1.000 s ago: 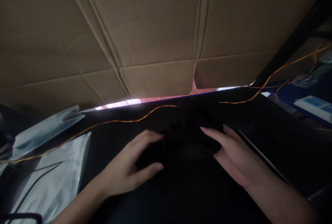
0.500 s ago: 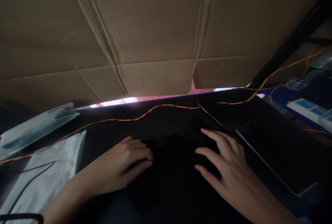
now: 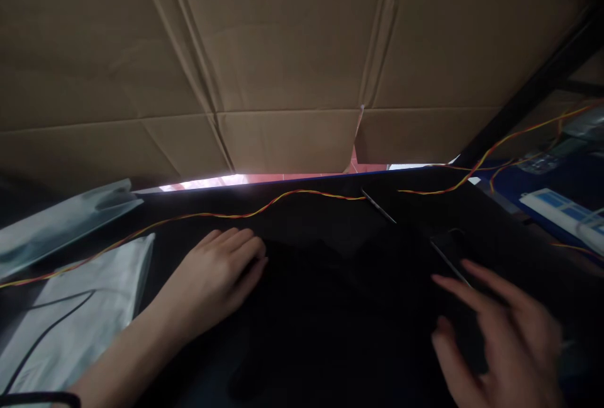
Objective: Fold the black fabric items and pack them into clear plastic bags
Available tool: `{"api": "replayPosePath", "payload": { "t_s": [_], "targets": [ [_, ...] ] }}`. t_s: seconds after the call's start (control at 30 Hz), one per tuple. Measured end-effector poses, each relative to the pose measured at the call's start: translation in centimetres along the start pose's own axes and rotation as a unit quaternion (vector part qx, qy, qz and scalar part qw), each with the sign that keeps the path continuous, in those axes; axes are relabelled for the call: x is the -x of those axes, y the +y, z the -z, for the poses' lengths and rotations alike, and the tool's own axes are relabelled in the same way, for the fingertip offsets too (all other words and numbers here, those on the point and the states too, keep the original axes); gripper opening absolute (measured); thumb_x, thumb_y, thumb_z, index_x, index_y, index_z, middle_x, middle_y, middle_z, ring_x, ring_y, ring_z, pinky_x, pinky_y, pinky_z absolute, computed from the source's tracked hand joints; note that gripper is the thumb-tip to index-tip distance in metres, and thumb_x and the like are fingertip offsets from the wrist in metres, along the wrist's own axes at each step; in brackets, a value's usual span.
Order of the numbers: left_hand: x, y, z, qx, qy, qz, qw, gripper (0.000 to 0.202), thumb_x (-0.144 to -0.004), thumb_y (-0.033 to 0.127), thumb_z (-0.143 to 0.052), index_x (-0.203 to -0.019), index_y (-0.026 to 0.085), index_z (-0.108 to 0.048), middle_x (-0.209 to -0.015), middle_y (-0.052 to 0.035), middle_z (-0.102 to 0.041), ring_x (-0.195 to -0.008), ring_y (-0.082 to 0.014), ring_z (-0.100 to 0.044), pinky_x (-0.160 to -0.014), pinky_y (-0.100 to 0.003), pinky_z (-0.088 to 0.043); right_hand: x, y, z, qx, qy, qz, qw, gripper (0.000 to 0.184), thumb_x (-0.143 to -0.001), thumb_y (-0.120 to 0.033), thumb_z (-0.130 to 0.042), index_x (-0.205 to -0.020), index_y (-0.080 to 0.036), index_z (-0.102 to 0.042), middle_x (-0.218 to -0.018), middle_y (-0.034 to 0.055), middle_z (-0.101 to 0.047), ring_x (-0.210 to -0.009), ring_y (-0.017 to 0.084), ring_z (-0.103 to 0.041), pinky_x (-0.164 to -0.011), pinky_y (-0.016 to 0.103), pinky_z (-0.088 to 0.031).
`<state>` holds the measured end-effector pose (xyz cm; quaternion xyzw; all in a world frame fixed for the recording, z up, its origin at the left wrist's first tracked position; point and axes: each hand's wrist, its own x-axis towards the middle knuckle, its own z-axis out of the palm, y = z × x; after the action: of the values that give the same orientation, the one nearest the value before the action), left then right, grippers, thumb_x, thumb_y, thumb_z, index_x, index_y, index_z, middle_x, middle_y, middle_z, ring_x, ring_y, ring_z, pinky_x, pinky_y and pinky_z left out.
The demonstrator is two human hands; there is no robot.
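Observation:
My left hand (image 3: 214, 272) lies palm down on the dark tabletop, fingers stretched out and nearly together, their tips at the left edge of a black, soft-looking thing (image 3: 330, 269) that is hard to make out in the gloom. My right hand (image 3: 500, 332), blurred and with fingers spread, hovers at the lower right over a flat black slab like a phone (image 3: 448, 247); it holds nothing. The two hands are far apart, with the black thing between them.
A large cardboard sheet (image 3: 283, 49) hangs low over the back of the table. A twisted red-yellow wire (image 3: 283, 197) runs across. Two silvery bags (image 3: 66, 222) (image 3: 80, 313) lie left. A thin dark rod (image 3: 377, 206) lies behind; a white-blue device (image 3: 561, 206) lies right.
Both hands have left the black thing in the middle. My right hand swept right and toward me over the flat slab; my left hand slid slightly left and flattened.

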<state>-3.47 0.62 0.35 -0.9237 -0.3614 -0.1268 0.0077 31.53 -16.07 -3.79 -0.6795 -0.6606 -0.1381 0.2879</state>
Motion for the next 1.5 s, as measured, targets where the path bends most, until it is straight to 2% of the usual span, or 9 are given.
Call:
{"api": "replayPosePath", "payload": {
  "t_s": [0.13,0.27,0.4,0.53,0.77,0.9,1.07,1.27,1.5],
  "targets": [
    [0.1,-0.2,0.6,-0.038,0.090,0.119,0.988,0.026,-0.108,0.036,-0.043,-0.091,0.022,-0.057,-0.087,-0.0039,-0.068,-0.073,-0.0232,-0.067,-0.063,-0.035,-0.044,-1.4,-2.1,0.5,-0.072,-0.143,0.152,0.975,0.023,-0.102,-0.022,-0.054,-0.116,-0.030,-0.070,-0.106,0.0024,-0.077,-0.093,0.024,-0.076,-0.080,0.039,-0.062],
    [0.5,-0.5,1.4,-0.045,0.140,0.131,0.980,0.020,-0.108,0.036,-0.048,-0.097,0.023,-0.059,-0.090,-0.0024,-0.070,-0.071,-0.0207,-0.069,-0.060,-0.032,-0.042,-1.3,-3.0,0.5,-0.127,-0.155,0.131,0.971,0.025,-0.104,-0.021,-0.051,-0.110,-0.029,-0.074,-0.100,0.0006,-0.078,-0.085,0.017,-0.080,-0.073,0.026,-0.066],
    [0.5,0.2,1.0,0.135,-0.029,-0.084,0.987,0.013,-0.107,0.024,-0.051,-0.100,0.025,-0.062,-0.085,0.0023,-0.069,-0.071,-0.0141,-0.067,-0.064,-0.027,-0.047,-0.8,-2.1,0.8,-0.160,-0.169,0.073,0.970,0.025,-0.107,-0.027,-0.051,-0.118,-0.031,-0.073,-0.108,0.0008,-0.077,-0.090,0.014,-0.081,-0.077,0.018,-0.066],
    [0.1,1.2,0.3,0.179,-0.147,-0.090,0.969,0.003,-0.101,0.028,-0.065,-0.101,0.027,-0.067,-0.098,-0.0005,-0.070,-0.087,-0.0193,-0.068,-0.075,-0.030,-0.053,-0.7,-0.6,0.9,-0.129,-0.168,0.038,0.976,0.027,-0.109,-0.034,-0.051,-0.123,-0.033,-0.075,-0.112,0.0019,-0.078,-0.093,0.017,-0.082,-0.079,0.021,-0.067],
    [1.5,0.9,1.1,0.112,-0.211,0.074,0.968,0.104,-0.052,0.062,-0.099,-0.144,0.033,-0.062,-0.154,-0.0122,-0.056,-0.141,-0.0480,-0.052,-0.112,-0.068,-0.048,0.8,1.9,0.8,-0.027,-0.204,0.047,0.978,0.040,-0.099,-0.054,-0.065,-0.137,-0.040,-0.072,-0.141,0.0061,-0.069,-0.111,0.027,-0.079,-0.085,0.035,-0.070],
    [3.4,0.0,1.3,0.074,-0.221,0.125,0.964,0.124,-0.043,0.059,-0.101,-0.155,0.031,-0.054,-0.163,-0.0171,-0.048,-0.148,-0.0568,-0.043,-0.110,-0.074,-0.046,0.8,2.1,1.3,-0.006,-0.225,0.043,0.973,0.045,-0.096,-0.061,-0.069,-0.135,-0.039,-0.073,-0.143,0.0069,-0.066,-0.109,0.028,-0.079,-0.080,0.034,-0.070],
    [2.1,0.0,1.3,0.059,-0.144,0.074,0.985,0.065,-0.075,0.075,-0.082,-0.120,0.029,-0.072,-0.128,-0.0111,-0.067,-0.118,-0.0423,-0.063,-0.099,-0.062,-0.052,-3.4,-1.6,1.4,-0.064,-0.229,0.072,0.969,0.042,-0.113,-0.040,-0.043,-0.094,-0.030,-0.080,-0.097,0.0032,-0.077,-0.075,0.017,-0.077,-0.061,0.027,-0.061],
    [-0.1,1.3,0.0,0.086,-0.109,0.002,0.990,0.033,-0.106,0.052,-0.057,-0.110,0.022,-0.069,-0.109,-0.0085,-0.068,-0.096,-0.0286,-0.065,-0.085,-0.046,-0.054,-8.5,-2.9,-0.8,-0.061,-0.304,0.095,0.946,0.030,-0.100,-0.031,-0.066,-0.129,-0.031,-0.077,-0.113,0.0035,-0.084,-0.095,0.026,-0.082,-0.079,0.037,-0.064],
    [1.2,-0.1,-1.8,0.053,-0.106,0.032,0.992,0.116,-0.082,0.091,-0.063,-0.171,0.026,-0.027,-0.174,-0.0229,-0.031,-0.158,-0.0537,-0.026,-0.117,-0.077,-0.035,-14.3,-1.4,-1.1,-0.076,-0.382,0.017,0.921,0.025,-0.101,-0.046,-0.063,-0.108,-0.031,-0.082,-0.077,0.0005,-0.077,-0.064,0.021,-0.074,-0.051,0.030,-0.049]
  ]
}}
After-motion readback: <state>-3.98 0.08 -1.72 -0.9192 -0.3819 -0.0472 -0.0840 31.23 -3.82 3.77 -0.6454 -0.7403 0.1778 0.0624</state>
